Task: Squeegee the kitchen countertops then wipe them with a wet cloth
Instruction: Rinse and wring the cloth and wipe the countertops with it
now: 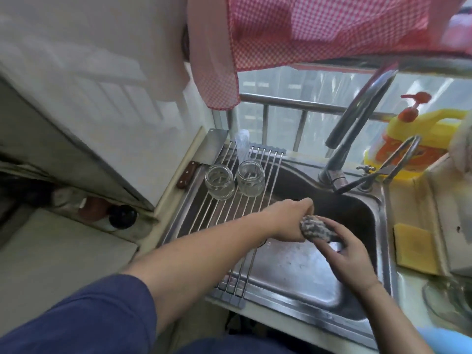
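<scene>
The cloth (318,228) at centre is mottled grey and white. The upper-frame apron (306,34) is red-and-white checked. At right, the bottle (419,139) is yellow with an orange label, the sponge (415,249) yellow. The lower-left sleeve (84,320) is navy.

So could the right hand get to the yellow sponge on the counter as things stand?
Probably yes. The sponge lies uncovered on the counter right of the sink, beside the right hand, but that hand and the left hand grip the cloth.
</scene>
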### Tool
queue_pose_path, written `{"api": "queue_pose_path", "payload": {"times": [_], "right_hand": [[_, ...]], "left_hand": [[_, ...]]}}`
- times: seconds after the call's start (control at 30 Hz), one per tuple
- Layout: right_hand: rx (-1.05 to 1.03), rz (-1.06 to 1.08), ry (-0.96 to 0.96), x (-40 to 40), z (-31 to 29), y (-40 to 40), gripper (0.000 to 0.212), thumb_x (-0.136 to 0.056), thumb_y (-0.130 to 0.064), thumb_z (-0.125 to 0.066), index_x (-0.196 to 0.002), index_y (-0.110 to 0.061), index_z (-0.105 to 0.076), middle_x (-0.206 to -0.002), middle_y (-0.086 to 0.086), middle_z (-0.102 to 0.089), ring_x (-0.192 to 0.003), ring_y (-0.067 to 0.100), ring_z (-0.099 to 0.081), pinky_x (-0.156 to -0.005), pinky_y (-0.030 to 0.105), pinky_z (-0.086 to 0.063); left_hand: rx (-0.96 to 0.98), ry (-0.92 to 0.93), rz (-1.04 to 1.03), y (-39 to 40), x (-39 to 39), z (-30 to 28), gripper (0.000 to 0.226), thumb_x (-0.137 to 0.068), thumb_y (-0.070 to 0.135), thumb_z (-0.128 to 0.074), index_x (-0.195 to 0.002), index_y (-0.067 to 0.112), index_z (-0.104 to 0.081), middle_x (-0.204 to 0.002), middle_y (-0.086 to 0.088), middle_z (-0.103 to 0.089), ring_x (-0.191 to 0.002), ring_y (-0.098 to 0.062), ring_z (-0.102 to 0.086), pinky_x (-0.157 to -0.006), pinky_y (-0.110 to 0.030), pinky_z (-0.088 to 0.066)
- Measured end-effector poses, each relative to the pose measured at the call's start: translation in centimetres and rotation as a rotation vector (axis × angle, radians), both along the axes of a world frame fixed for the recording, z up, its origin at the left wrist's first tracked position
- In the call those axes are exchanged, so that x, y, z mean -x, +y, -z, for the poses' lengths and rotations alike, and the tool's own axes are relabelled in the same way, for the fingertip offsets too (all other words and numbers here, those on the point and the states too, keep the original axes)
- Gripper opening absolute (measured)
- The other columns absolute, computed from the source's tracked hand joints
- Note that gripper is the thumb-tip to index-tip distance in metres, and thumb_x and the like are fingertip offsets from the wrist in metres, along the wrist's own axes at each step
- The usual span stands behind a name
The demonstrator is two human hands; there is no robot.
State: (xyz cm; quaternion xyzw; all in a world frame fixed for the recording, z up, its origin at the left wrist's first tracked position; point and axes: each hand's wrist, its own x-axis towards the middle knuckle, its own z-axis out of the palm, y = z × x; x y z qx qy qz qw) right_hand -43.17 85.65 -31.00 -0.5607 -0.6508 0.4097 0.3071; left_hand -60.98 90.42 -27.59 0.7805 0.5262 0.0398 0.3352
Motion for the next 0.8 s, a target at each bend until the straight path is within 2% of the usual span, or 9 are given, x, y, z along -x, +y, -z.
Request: {"api": "queue_pose_path", "payload": {"times": [0.13, 0.2, 0.27, 0.33, 0.4, 0.53, 0.6, 0.7, 0.8], "right_hand": [[0.043, 0.202, 0.483, 0.6, 0.6, -0.3, 0.033, -0.078, -0.001, -0.072, -0.099, -0.026, -0.067, -0.092, -0.015, -0.073, -0.088, 0.002, -0.066, -0.074, 0.012, -0.054], [0.116, 0.292, 0.745, 1.5, 0.7, 0.5, 0.023, -0.077, -0.017, -0.071, -0.1, -0.019, -0.066, -0.088, -0.011, -0.074, -0.081, 0.003, -0.068, -0.071, 0.017, -0.055], [0.217, 0.341, 0.891, 2.3, 1.2, 0.9, 0.018, -0.093, -0.019, -0.058, -0.106, -0.009, -0.064, -0.084, -0.004, -0.073, -0.074, 0.009, -0.068, -0.066, 0.023, -0.057], [0.308, 0.325, 0.871, 3.0, 1.5, 0.6, 0.029, -0.102, -0.029, -0.044, -0.105, -0.02, -0.07, -0.079, -0.009, -0.072, -0.07, 0.008, -0.068, -0.063, 0.022, -0.056], [0.342, 0.228, 0.707, 3.6, 0.8, -0.3, 0.03, -0.094, -0.054, -0.047, -0.085, -0.041, -0.073, -0.075, -0.021, -0.07, -0.076, 0.003, -0.067, -0.063, 0.014, -0.055], [0.26, 0.098, 0.583, 6.7, -1.7, -2.6, 0.036, -0.1, -0.027, -0.045, -0.075, -0.016, -0.067, -0.066, -0.024, -0.068, -0.066, -0.008, -0.064, -0.06, 0.004, -0.048], [0.238, 0.095, 0.7, 8.6, -2.8, -3.6, 0.033, -0.089, -0.042, -0.052, -0.082, -0.018, -0.075, -0.076, -0.012, -0.073, -0.07, 0.001, -0.066, -0.067, 0.016, -0.055], [0.262, 0.008, 0.768, 11.2, -4.4, -5.1, 0.037, -0.091, -0.047, -0.056, -0.093, -0.014, -0.073, -0.094, 0.009, -0.074, -0.082, 0.028, -0.067, -0.077, 0.052, -0.057], [0.455, -0.141, 0.733, 14.6, -5.3, -6.9, 0.044, -0.078, -0.065, -0.063, -0.09, -0.025, -0.074, -0.092, -0.006, -0.074, -0.084, 0.012, -0.07, -0.089, 0.042, -0.056]], "left_hand": [[0.079, -0.122, -0.049, -2.2, 0.5, -0.7, 0.039, -0.081, 0.037, -0.072, -0.111, 0.02, -0.057, -0.101, -0.003, -0.064, -0.09, -0.021, -0.059, -0.081, -0.037, -0.05], [0.221, -0.109, -0.079, -3.3, 0.6, -1.0, 0.041, -0.09, 0.049, -0.058, -0.118, 0.019, -0.059, -0.109, -0.006, -0.064, -0.097, -0.024, -0.058, -0.088, -0.038, -0.048], [0.306, -0.129, -0.159, -4.4, 0.7, -0.6, 0.048, -0.098, 0.049, -0.042, -0.125, 0.013, -0.058, -0.12, -0.013, -0.062, -0.107, -0.03, -0.057, -0.092, -0.037, -0.043], [0.272, -0.172, -0.282, -5.7, 0.8, -0.1, 0.049, -0.1, 0.047, -0.04, -0.12, 0.008, -0.061, -0.12, -0.015, -0.063, -0.109, -0.031, -0.057, -0.087, -0.036, -0.043], [0.222, -0.319, -0.483, -7.1, 1.1, 0.1, 0.039, -0.094, 0.043, -0.055, -0.117, 0.013, -0.064, -0.112, -0.008, -0.068, -0.102, -0.022, -0.062, -0.088, -0.034, -0.049], [0.113, -0.616, -0.83, -10.1, 3.0, -0.3, 0.022, -0.084, 0.017, -0.072, -0.102, 0.005, -0.071, -0.084, 0.0, -0.067, -0.08, -0.012, -0.063, -0.081, -0.032, -0.055], [0.077, -0.761, -0.932, -11.9, 4.6, -1.1, 0.022, -0.083, 0.009, -0.071, -0.103, 0.001, -0.071, -0.081, 0.001, -0.068, -0.078, -0.013, -0.064, -0.083, -0.033, -0.056], [0.001, -0.938, -1.018, -15.3, 7.9, -3.4, 0.019, -0.085, 0.0, -0.062, -0.102, -0.004, -0.068, -0.083, 0.0, -0.067, -0.083, -0.016, -0.062, -0.083, -0.027, -0.053], [0.004, -1.192, -1.021, -20.4, 11.6, -5.5, 0.021, -0.087, -0.003, -0.051, -0.096, 0.007, -0.067, -0.09, -0.006, -0.064, -0.089, -0.017, -0.062, -0.083, -0.025, -0.053]]}}
